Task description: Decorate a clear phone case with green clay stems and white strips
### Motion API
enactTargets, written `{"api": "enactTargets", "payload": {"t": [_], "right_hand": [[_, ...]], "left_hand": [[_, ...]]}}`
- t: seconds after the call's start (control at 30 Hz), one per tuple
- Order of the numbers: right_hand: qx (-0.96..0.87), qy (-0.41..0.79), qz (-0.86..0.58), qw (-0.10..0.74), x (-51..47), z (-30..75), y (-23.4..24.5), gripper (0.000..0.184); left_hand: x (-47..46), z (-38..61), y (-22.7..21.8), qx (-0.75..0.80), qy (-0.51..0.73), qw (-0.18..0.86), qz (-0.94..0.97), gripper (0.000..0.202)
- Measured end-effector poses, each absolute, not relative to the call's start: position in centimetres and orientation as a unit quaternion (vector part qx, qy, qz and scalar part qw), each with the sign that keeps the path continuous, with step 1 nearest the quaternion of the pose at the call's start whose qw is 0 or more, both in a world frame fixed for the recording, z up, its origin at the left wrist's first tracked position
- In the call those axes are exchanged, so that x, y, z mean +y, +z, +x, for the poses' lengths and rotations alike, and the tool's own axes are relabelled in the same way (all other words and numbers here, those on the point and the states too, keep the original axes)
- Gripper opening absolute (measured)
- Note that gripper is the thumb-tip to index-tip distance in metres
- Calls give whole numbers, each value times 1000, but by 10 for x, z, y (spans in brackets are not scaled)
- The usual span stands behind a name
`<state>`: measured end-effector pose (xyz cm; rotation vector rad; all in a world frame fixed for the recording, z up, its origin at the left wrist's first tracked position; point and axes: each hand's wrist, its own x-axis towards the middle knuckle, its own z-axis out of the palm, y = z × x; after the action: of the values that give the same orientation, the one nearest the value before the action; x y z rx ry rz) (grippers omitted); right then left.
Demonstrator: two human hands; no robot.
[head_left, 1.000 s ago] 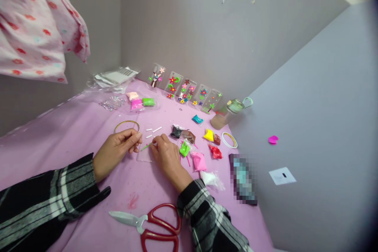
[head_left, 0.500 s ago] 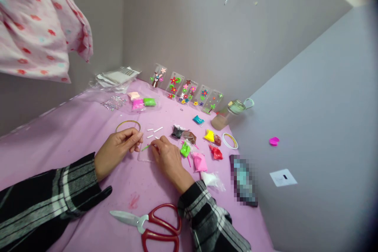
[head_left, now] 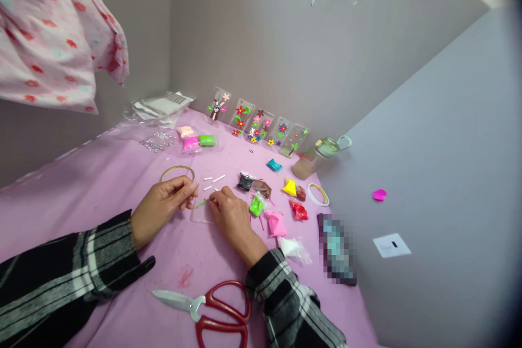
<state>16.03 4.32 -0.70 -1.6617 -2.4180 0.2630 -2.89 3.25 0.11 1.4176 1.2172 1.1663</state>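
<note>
A clear phone case (head_left: 200,216) lies flat between my hands, with several short white strips (head_left: 219,178) and a thin green clay strip (head_left: 203,203) on it. My right hand (head_left: 231,213) bends over the case, its thumb and fingertips pinched at the right end of the green strip. At the case's left edge, my left hand (head_left: 163,205) has thumb and fingers closed together; whatever they hold is too small to make out. Just behind the left hand rests a thin gold-coloured ring (head_left: 178,167), partly hidden by it.
Red-handled scissors (head_left: 197,304) lie in front. Several clay packets, among them green (head_left: 256,206), pink (head_left: 276,223) and white (head_left: 290,248), sit by my right hand. Decorated clear cases (head_left: 261,124) lean on the wall near a lidded jar (head_left: 316,159). A blurred-out object (head_left: 337,249) lies right.
</note>
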Motion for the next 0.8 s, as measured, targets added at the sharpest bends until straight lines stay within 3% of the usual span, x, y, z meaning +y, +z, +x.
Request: {"api": "enactTargets", "payload": {"t": [0.47,0.8], "right_hand": [[-790,183,-561,166,39,161,-7,19],[-651,474,-502,316,38,189,17,30]], "left_hand": [[32,-29,2,490,473,454,575,43],[30,-27,6,484,525,414,563,26]]}}
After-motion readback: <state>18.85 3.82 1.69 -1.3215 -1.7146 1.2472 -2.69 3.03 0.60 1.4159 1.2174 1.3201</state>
